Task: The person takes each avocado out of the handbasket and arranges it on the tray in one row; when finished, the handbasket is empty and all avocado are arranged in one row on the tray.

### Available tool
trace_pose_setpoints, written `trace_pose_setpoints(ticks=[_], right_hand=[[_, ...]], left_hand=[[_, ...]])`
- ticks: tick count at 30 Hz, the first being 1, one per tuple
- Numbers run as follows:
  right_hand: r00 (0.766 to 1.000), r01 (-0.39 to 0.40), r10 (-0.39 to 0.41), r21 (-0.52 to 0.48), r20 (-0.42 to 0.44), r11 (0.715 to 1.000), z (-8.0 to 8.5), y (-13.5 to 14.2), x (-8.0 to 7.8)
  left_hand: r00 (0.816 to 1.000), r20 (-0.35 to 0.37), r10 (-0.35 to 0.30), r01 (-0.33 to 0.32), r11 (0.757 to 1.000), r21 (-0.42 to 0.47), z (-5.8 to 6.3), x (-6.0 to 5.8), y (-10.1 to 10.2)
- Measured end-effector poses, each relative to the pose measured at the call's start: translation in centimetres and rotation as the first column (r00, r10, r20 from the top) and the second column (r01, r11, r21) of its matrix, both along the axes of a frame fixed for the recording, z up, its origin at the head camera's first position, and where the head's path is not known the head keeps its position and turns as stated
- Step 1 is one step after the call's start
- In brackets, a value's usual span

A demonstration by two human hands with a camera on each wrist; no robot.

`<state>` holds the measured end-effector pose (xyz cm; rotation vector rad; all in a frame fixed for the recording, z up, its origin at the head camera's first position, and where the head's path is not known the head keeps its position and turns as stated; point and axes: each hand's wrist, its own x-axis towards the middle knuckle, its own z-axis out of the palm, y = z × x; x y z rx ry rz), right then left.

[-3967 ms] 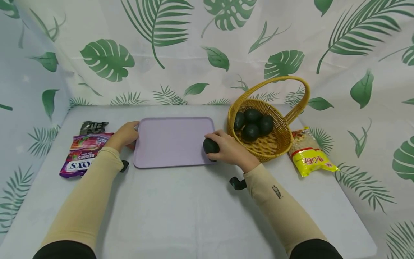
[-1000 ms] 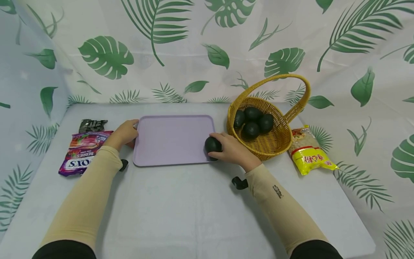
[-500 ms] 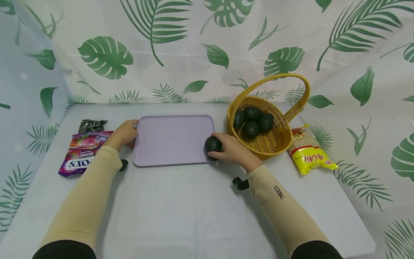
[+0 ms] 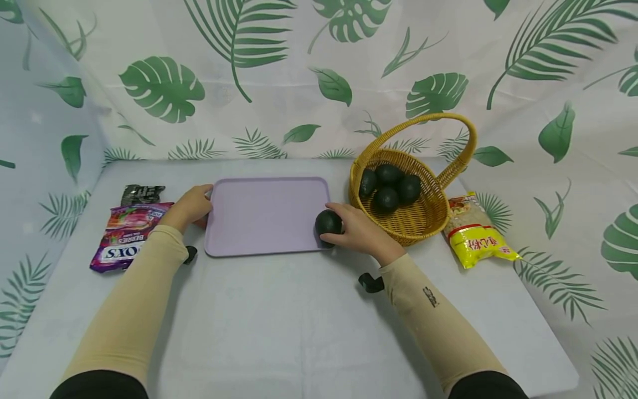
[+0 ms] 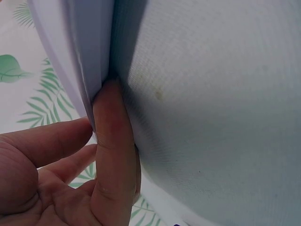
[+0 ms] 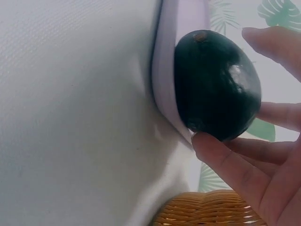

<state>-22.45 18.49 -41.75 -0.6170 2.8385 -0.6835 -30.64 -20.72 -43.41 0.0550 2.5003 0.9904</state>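
Observation:
A flat lilac tray (image 4: 269, 216) lies on the white table. My left hand (image 4: 193, 208) pinches its left edge; in the left wrist view the thumb and a finger (image 5: 113, 141) are on either side of the rim. My right hand (image 4: 356, 230) holds a dark green avocado (image 4: 328, 221) at the tray's near right corner. In the right wrist view the avocado (image 6: 216, 84) is against the tray's rim (image 6: 164, 80), with the thumb (image 6: 230, 162) on its lower end and fingers round its far side.
A yellow wicker basket (image 4: 418, 224) with several avocados (image 4: 387, 199) stands right of the tray, its handle raised. A yellow food packet (image 4: 478, 238) lies beyond it. At left are a purple candy bag (image 4: 124, 238) and a small black packet (image 4: 142, 194).
Over four seconds, the avocado in my right hand has shifted slightly right at the tray's corner. The left hand keeps its grip on the tray. In the last second almost nothing has moved.

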Motion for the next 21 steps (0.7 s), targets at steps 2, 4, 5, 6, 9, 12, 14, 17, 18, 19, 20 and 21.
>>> trace_pose_setpoints(ticks=[2,4,5,6,9,12,14,17,18,19,20,21], right_hand=[[1.0,0.01,-0.01,-0.004,-0.002,1.0,0.2,0.1,0.1],[1.0,0.018,-0.018,-0.009,-0.004,1.0,0.5,0.1,0.2],[1.0,0.022,-0.022,-0.011,-0.005,1.0,0.6,0.1,0.3],[1.0,0.027,-0.027,-0.014,-0.005,1.0,0.8,0.2,0.4],[0.999,0.034,-0.034,-0.025,-0.004,0.999,1.3,0.3,0.6],[0.999,0.035,-0.036,-0.038,-0.006,0.999,1.8,0.4,0.8],[0.999,0.035,-0.036,-0.04,-0.016,0.999,2.2,0.5,1.0],[0.998,0.035,-0.037,-0.04,-0.046,0.999,2.9,0.9,1.2],[0.997,0.035,-0.037,-0.04,-0.061,0.999,3.1,1.0,1.3],[0.997,0.034,-0.037,-0.046,-0.074,0.998,3.4,1.2,1.4],[0.996,0.033,-0.037,-0.054,-0.087,0.998,3.7,1.3,1.6],[0.994,0.034,-0.04,-0.058,-0.098,0.998,4.0,1.5,1.7]], left_hand=[[1.0,-0.003,-0.006,0.006,1.0,-0.011,0.1,0.0,0.0],[1.0,-0.006,-0.009,0.009,1.0,-0.018,0.1,0.0,0.0],[1.0,-0.01,-0.014,0.014,1.0,-0.023,0.1,0.0,0.0],[1.0,-0.01,-0.014,0.014,1.0,-0.025,0.1,0.0,0.0],[1.0,-0.016,-0.016,0.015,0.999,-0.032,0.2,0.0,0.0],[1.0,-0.012,-0.012,0.012,0.999,-0.034,0.2,0.0,0.0],[1.0,-0.008,-0.012,0.012,0.999,-0.032,0.1,0.0,0.0],[1.0,-0.006,-0.012,0.011,1.0,-0.029,0.1,0.0,0.0],[1.0,-0.009,-0.014,0.014,0.999,-0.031,0.1,0.0,0.0],[1.0,-0.012,-0.016,0.016,0.999,-0.031,0.1,0.0,0.0],[1.0,-0.014,-0.018,0.017,0.999,-0.031,0.1,0.0,0.0],[1.0,-0.016,-0.02,0.02,0.999,-0.03,0.1,0.0,0.0]])
